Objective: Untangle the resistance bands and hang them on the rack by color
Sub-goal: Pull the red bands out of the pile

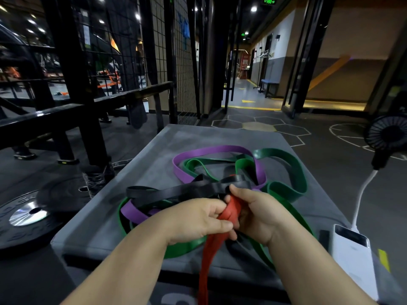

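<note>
We are untangling, left hand [198, 219] and right hand [257, 219] fingers clamped on the red band [204, 274] trailing off the counter [154, 155], and next we judge it needs drawing clear of the black band [176, 191].

Smooth rubbery bands [284, 164], slight sheen; matt grey padded mat [154, 155]; glossy white plastic power bank [352, 258].

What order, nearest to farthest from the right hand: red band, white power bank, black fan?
1. Red band, gripped in the right hand.
2. White power bank, close by on the right.
3. Black fan, farther back on the right.
</note>
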